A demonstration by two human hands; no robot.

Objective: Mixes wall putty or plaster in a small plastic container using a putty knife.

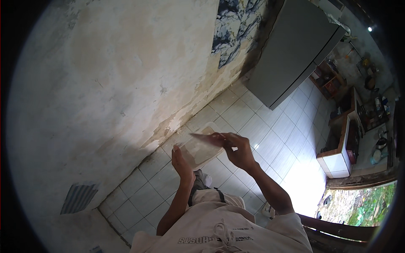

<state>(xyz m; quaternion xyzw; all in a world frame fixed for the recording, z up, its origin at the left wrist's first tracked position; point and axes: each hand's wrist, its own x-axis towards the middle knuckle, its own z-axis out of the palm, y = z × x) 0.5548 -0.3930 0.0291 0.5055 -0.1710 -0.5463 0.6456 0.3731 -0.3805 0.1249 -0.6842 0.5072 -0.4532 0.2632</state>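
Observation:
My left hand (182, 163) grips the near left side of a translucent, rectangular plastic container (197, 159) with rounded corners, held in front of my body above the floor. Over the container, my right hand (239, 151) is closed on a thin, flat, pointed thing (206, 138), pale greyish with a pinkish-red part near the fingers. Its tip points left, and it is smeared by motion, so its kind cannot be made out. It hides part of the container's inside, and whether it touches the container cannot be told.
A stained, peeling wall (126, 76) runs along the left. A tall grey refrigerator (291, 50) stands ahead to the right. Beyond it are a tiled counter (335, 162) with cookware and an opening (358, 206) to the outside. White tiles cover the floor (261, 126).

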